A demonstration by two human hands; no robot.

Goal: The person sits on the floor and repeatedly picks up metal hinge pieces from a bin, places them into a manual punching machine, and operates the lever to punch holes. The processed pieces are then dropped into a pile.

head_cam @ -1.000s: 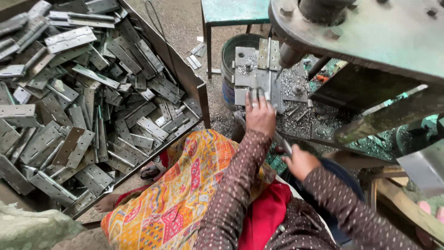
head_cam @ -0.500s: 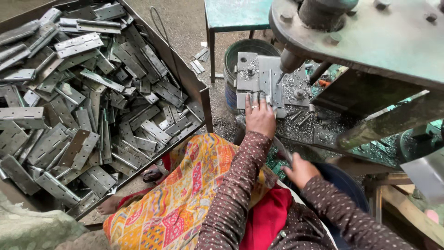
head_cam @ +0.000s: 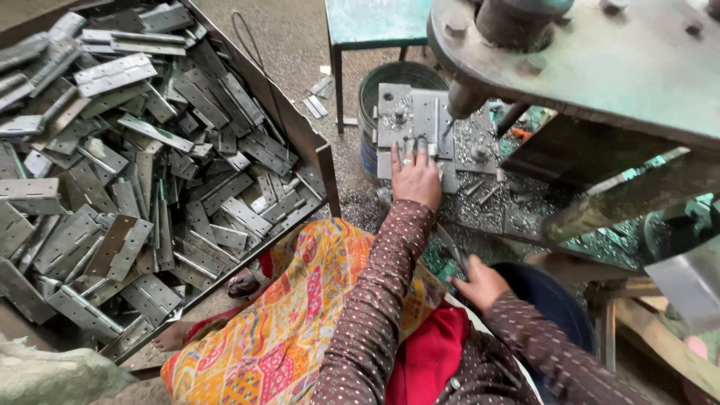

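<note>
From the head view, the left hand [head_cam: 415, 177] is reaching to upper centre, fingers flat and spread on a small grey metal hinge plate [head_cam: 411, 142] lying on the grey steel die block [head_cam: 431, 131] under the press ram [head_cam: 463, 99], pressing rather than gripping. The right hand [head_cam: 480, 282], lower centre, is closing its grip round a thin dark lever handle [head_cam: 452, 250]. This looks like the seating step; next would call for the fingers clearing the ram. At left, a rusty steel bin [head_cam: 307, 142] is holding heaped grey hinges [head_cam: 135, 172]

Gritty concrete floor [head_cam: 300, 45], green stool [head_cam: 375, 22]
</note>
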